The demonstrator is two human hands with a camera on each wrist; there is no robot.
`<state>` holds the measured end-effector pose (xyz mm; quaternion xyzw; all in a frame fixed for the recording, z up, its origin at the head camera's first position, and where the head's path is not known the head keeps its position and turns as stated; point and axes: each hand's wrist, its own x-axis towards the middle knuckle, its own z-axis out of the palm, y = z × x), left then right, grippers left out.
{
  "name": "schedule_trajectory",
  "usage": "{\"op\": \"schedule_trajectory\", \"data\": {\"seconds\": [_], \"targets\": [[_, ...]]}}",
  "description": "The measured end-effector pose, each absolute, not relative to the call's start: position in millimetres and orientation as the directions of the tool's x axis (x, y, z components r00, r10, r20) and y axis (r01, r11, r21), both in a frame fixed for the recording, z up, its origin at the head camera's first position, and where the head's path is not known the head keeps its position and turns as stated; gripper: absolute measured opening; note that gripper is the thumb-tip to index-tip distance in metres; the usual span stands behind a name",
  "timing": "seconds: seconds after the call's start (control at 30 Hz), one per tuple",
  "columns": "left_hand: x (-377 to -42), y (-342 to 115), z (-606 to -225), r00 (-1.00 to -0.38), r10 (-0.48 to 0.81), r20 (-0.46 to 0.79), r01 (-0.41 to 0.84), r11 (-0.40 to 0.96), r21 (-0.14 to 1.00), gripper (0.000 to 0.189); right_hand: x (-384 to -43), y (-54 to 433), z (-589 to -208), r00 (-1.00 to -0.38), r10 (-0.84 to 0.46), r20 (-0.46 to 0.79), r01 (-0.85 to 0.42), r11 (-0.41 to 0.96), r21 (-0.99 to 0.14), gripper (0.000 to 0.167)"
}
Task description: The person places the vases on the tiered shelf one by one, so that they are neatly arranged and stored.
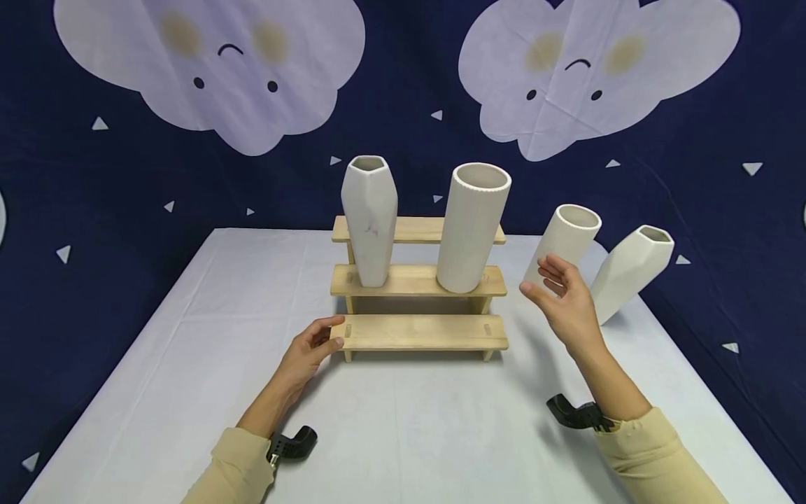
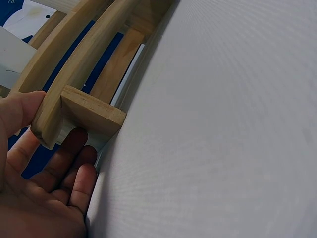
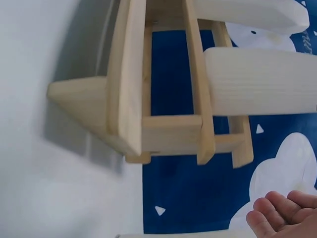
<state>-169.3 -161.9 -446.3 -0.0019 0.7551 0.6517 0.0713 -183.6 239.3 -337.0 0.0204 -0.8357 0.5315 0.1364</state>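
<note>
A three-tier wooden display stand stands on the table. My left hand pinches the left end of its lowest shelf, and the left wrist view shows the thumb against the shelf edge. On the middle shelf stand a tall faceted white vase and a wide cylindrical white vase. My right hand is raised right of the stand, fingers loosely bent with nothing between them. It overlaps a shorter cylindrical vase in the head view, hiding that vase's lower part.
A smaller faceted white vase stands at the far right, near the table's edge. White cloth covers the table. Behind it hangs a dark blue curtain with clouds and triangles. Each wrist carries a black camera mount.
</note>
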Motion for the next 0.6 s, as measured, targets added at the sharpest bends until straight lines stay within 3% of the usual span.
{"op": "schedule_trajectory", "data": {"seconds": [0.6], "targets": [[-171,-162,-447,-0.99,0.085,-0.116,-0.102,0.153,0.983,0.044,-182,264,-358,-0.958,0.198,0.207,-0.088,0.484,-0.871,0.076]]}}
